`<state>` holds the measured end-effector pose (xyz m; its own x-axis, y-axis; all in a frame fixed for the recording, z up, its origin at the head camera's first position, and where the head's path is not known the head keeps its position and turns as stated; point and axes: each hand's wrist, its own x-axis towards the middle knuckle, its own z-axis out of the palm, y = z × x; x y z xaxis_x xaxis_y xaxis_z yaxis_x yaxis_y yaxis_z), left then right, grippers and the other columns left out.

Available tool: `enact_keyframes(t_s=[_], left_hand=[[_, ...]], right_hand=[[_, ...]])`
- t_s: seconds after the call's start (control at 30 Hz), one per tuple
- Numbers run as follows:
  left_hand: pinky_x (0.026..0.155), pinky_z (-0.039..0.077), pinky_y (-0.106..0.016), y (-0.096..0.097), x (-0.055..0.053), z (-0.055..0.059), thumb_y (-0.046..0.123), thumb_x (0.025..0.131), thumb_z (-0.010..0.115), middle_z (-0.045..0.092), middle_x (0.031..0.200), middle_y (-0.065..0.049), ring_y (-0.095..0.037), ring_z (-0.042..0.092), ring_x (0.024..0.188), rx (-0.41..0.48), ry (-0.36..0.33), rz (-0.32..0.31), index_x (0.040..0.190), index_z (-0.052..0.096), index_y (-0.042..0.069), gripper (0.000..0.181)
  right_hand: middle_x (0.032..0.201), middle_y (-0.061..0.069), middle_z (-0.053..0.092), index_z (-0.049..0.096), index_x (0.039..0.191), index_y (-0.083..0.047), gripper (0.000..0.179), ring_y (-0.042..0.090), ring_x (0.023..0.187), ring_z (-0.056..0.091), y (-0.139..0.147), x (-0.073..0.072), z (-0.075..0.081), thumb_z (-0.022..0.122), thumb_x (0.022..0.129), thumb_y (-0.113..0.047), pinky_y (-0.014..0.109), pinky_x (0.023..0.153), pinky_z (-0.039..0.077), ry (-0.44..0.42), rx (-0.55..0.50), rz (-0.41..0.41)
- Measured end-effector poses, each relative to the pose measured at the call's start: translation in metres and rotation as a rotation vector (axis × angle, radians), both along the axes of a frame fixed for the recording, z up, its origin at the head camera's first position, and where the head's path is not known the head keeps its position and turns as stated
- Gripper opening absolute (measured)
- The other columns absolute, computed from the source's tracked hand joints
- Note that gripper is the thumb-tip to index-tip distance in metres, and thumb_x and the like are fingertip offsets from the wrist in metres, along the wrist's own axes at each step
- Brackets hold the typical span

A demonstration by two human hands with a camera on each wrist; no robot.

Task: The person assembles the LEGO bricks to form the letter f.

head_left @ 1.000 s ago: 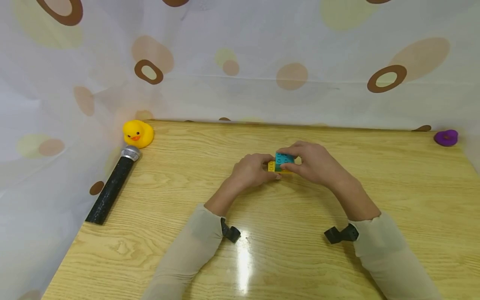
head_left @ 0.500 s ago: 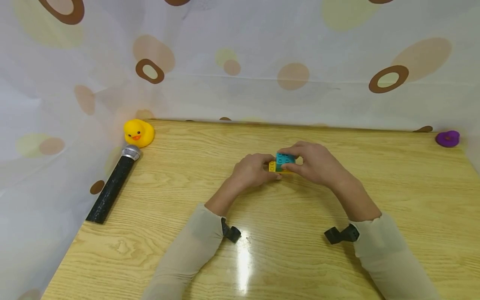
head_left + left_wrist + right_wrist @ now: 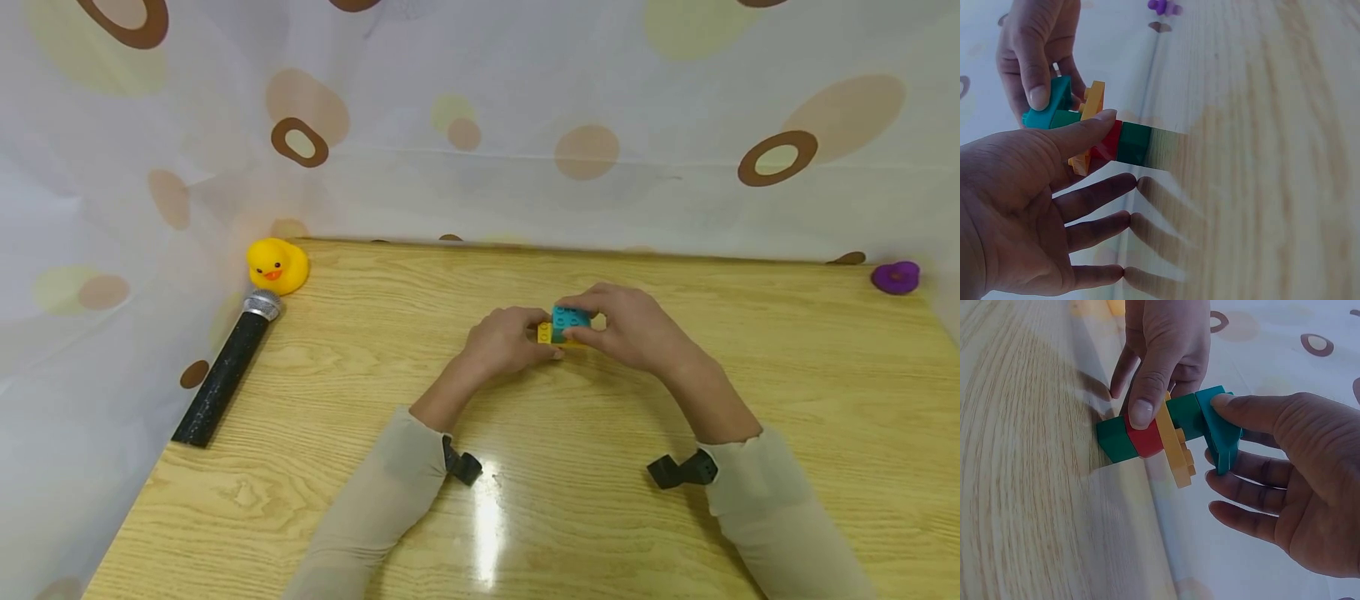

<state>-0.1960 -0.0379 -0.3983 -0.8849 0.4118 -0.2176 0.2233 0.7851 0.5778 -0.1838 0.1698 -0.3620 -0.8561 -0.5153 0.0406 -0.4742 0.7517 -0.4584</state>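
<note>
A stack of toy building bricks stands on the table, clearest in the right wrist view. From the bottom up it has a green brick [image 3: 1114,440], a red brick [image 3: 1147,442], a longer yellow brick [image 3: 1175,453], another green brick [image 3: 1185,416] and a teal brick [image 3: 1222,428]. My left hand [image 3: 504,343] pinches the stack at the red brick, thumb in front, with its other fingers spread toward the tabletop. My right hand [image 3: 637,329] holds the teal brick on top between thumb and fingers. The teal brick looks slightly angled against the green one beneath it.
A yellow rubber duck [image 3: 277,267] sits at the back left, beside a black microphone [image 3: 225,375] lying along the left edge. A small purple duck [image 3: 896,277] is at the far right. A patterned curtain [image 3: 510,200] borders the wooden table [image 3: 562,500] behind and left.
</note>
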Motion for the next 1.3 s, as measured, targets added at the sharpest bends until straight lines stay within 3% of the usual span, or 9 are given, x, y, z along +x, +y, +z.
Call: enact_keyframes(t_s=[0.3, 0.57, 0.8, 1.03, 1.3], left_hand=[[0.060, 0.042, -0.029, 0.0009, 0.0009, -0.0008, 0.046, 0.093, 0.073, 0.066, 0.095, 0.006, -0.014, 0.057, 0.073, 0.018, 0.005, -0.005, 0.138, 0.062, 0.023, 0.051], [0.061, 0.043, -0.029, 0.0022, 0.0008, -0.0037, 0.046, 0.093, 0.073, 0.067, 0.100, 0.006, -0.014, 0.058, 0.077, 0.019, 0.016, -0.007, 0.139, 0.062, 0.023, 0.053], [0.058, 0.040, -0.028, 0.0004, 0.0013, -0.0014, 0.046, 0.093, 0.072, 0.066, 0.091, 0.004, -0.014, 0.056, 0.070, 0.015, 0.020, -0.013, 0.133, 0.064, 0.023, 0.047], [0.058, 0.042, -0.028, 0.0006, 0.0029, 0.0012, 0.045, 0.093, 0.072, 0.067, 0.095, 0.005, -0.013, 0.057, 0.072, 0.008, 0.032, -0.008, 0.139, 0.061, 0.021, 0.053], [0.055, 0.038, -0.028, 0.0023, 0.0047, -0.0002, 0.047, 0.094, 0.070, 0.064, 0.083, 0.004, -0.014, 0.055, 0.066, 0.004, 0.037, -0.004, 0.129, 0.064, 0.022, 0.043]], right_hand=[[0.124, 0.017, 0.068, 0.065, 0.137, -0.010, 0.045, 0.034, 0.107, 0.067, -0.0002, 0.0017, -0.0003, 0.073, 0.095, -0.024, 0.051, 0.086, 0.054, 0.000, 0.004, -0.018], [0.126, 0.017, 0.068, 0.066, 0.136, -0.011, 0.044, 0.034, 0.108, 0.066, 0.0006, 0.0030, -0.0020, 0.073, 0.095, -0.027, 0.050, 0.086, 0.054, 0.012, 0.010, -0.029], [0.124, 0.016, 0.068, 0.066, 0.135, -0.012, 0.042, 0.032, 0.105, 0.067, -0.0001, 0.0016, -0.0036, 0.073, 0.095, -0.026, 0.049, 0.085, 0.054, 0.013, -0.018, -0.030], [0.123, 0.014, 0.070, 0.066, 0.136, -0.014, 0.041, 0.032, 0.107, 0.069, 0.0006, -0.0005, -0.0030, 0.071, 0.097, -0.028, 0.048, 0.086, 0.057, -0.075, -0.090, -0.041], [0.127, 0.015, 0.069, 0.061, 0.142, -0.017, 0.045, 0.035, 0.108, 0.070, 0.0034, -0.0007, -0.0061, 0.069, 0.098, -0.025, 0.048, 0.086, 0.057, -0.121, -0.104, -0.013]])
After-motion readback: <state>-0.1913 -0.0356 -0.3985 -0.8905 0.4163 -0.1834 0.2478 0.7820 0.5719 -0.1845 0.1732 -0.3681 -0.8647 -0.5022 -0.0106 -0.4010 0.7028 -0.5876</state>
